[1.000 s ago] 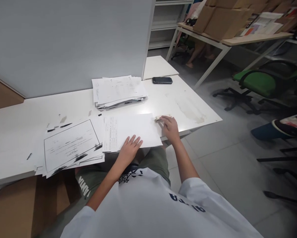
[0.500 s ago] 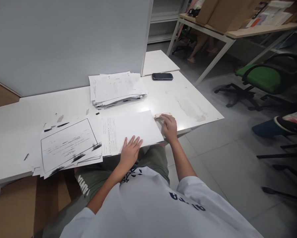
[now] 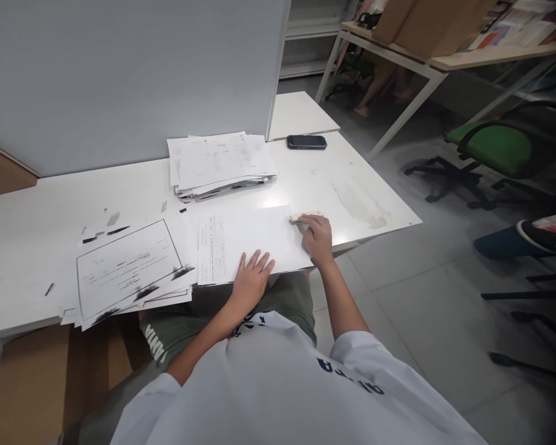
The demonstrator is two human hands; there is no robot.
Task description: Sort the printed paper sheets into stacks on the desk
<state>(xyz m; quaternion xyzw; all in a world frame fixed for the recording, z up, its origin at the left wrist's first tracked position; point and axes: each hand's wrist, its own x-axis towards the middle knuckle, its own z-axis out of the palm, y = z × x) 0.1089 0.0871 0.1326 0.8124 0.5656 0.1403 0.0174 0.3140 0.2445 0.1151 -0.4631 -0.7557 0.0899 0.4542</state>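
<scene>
A sheet of white paper (image 3: 259, 232) with a printed table on its left part lies at the desk's front edge. My left hand (image 3: 252, 281) rests flat on its lower edge, fingers spread. At the sheet's right edge, my right hand (image 3: 319, 240) has its fingers closed over a small cream tool that looks like a stapler (image 3: 300, 217). The paper's upper right corner meets this tool. The thumb side of that hand is partly hidden. To the left lies a loose pile of printed pages (image 3: 129, 269) with black smudges, close beside the sheet.
A thick stack of papers (image 3: 222, 162) stands against the grey partition (image 3: 133, 80). A black phone (image 3: 307, 142) lies at the desk's back right. Beyond the white desk (image 3: 375, 210) are a green chair (image 3: 495, 142), a blue bin (image 3: 504, 240) and another table where a person's legs show.
My left hand has slid the sheet to the right, bringing its right edge up to the cream tool. My right hand has stayed in nearly the same place.
</scene>
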